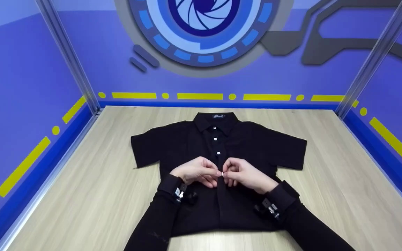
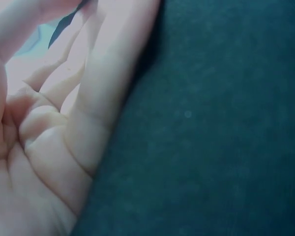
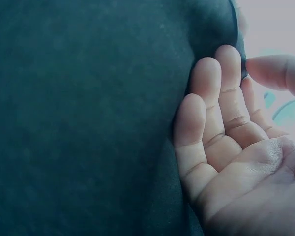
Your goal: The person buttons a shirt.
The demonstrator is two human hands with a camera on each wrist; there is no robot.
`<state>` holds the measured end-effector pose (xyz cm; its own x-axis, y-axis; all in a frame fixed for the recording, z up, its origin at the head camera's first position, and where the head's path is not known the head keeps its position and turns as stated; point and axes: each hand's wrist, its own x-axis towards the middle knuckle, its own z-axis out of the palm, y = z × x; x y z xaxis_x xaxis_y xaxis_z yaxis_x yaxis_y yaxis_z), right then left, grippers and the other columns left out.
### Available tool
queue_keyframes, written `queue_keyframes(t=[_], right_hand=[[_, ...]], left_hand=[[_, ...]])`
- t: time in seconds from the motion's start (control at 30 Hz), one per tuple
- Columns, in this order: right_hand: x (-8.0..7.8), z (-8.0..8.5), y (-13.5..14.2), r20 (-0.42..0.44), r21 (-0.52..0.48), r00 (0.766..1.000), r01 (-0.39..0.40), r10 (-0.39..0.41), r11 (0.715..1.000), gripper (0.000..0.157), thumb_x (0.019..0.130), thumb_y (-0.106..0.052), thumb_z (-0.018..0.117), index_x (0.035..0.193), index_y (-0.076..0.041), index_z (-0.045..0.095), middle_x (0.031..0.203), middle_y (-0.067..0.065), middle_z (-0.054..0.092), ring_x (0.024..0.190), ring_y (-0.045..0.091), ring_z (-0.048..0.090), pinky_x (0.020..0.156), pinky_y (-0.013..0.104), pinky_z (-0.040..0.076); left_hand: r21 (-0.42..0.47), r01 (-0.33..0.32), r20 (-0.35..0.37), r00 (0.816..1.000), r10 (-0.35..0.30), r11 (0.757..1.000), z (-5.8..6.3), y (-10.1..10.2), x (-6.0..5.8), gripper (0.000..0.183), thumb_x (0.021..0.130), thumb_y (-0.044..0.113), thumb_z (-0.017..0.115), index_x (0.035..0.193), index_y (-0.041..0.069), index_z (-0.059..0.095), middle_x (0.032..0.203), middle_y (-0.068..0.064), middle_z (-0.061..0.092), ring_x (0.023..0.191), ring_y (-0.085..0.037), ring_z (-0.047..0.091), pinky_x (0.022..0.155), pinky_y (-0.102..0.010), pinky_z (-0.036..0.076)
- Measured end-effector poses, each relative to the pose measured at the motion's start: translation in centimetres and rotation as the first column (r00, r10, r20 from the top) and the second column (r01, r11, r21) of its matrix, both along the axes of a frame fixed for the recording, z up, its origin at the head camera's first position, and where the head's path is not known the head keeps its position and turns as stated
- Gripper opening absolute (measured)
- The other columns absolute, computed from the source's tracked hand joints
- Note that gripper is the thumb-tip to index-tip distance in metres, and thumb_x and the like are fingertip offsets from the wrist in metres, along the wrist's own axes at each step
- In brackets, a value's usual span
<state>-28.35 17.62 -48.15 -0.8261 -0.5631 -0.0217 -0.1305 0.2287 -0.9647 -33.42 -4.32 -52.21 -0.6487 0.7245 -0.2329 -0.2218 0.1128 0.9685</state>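
A black short-sleeved shirt lies face up and spread out, its collar pointing away from me. White buttons run down its front, and those near the collar show, such as an upper button. At mid-front, my left hand pinches the placket between thumb and fingers. From the other side my right hand pinches the same spot, fingertips almost meeting the left ones. A white button peeks out between them. Dark cloth fills much of both wrist views, beside the left palm and the right fingers.
The shirt lies on a light wood-grain table. Blue-purple panels with yellow markings enclose the back and sides, joined by metal corner posts. Dark cuffs with small devices are strapped on both wrists.
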Motion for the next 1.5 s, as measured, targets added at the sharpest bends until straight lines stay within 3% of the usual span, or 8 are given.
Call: queue_keyframes(t=[0.73, 1.0, 1.4, 1.5], right_hand=[[0.2, 0.3, -0.2, -0.022, 0.024, 1.0, -0.004, 0.005, 1.0, 0.016, 0.094, -0.005, 0.058, 0.103, 0.008, 0.053, 0.087, 0.038, 0.062, 0.075, 0.059, 0.054, 0.056, 0.035, 0.05], [0.1, 0.2, -0.3, -0.019, 0.041, 1.0, 0.009, -0.008, 0.999, 0.021, 0.098, -0.016, 0.056, 0.102, 0.004, 0.056, 0.086, 0.033, 0.064, 0.076, 0.057, 0.056, 0.058, 0.036, 0.051], [0.3, 0.3, -0.3, -0.023, 0.052, 1.0, 0.017, -0.016, 0.999, 0.024, 0.093, -0.021, 0.065, 0.098, 0.002, 0.056, 0.085, 0.03, 0.065, 0.073, 0.05, 0.059, 0.057, 0.034, 0.05], [-0.3, -0.7, -0.1, -0.017, 0.053, 1.0, 0.019, -0.018, 0.998, 0.027, 0.092, -0.022, 0.066, 0.098, 0.002, 0.057, 0.085, 0.029, 0.066, 0.073, 0.051, 0.059, 0.056, 0.035, 0.05]], left_hand=[[-0.021, 0.013, -0.036, 0.999, -0.014, 1.0, 0.1, 0.0, 0.0, 0.012, 0.086, 0.017, 0.073, 0.086, 0.008, 0.066, 0.072, -0.01, 0.07, 0.067, -0.018, 0.069, 0.063, -0.03, 0.059], [-0.029, 0.021, -0.039, 0.999, -0.022, 0.999, 0.2, 0.1, 0.0, 0.011, 0.087, 0.016, 0.071, 0.085, 0.007, 0.064, 0.07, -0.011, 0.069, 0.066, -0.018, 0.069, 0.063, -0.031, 0.059], [-0.022, 0.058, -0.049, 0.997, -0.059, 0.998, 0.3, 0.0, 0.0, 0.013, 0.089, 0.011, 0.067, 0.079, 0.009, 0.058, 0.07, -0.009, 0.068, 0.067, -0.018, 0.069, 0.063, -0.03, 0.059], [-0.024, 0.059, -0.052, 0.997, -0.061, 0.998, 0.3, 0.0, 0.0, 0.014, 0.089, 0.012, 0.068, 0.079, 0.01, 0.058, 0.071, -0.009, 0.068, 0.067, -0.018, 0.069, 0.063, -0.03, 0.059]])
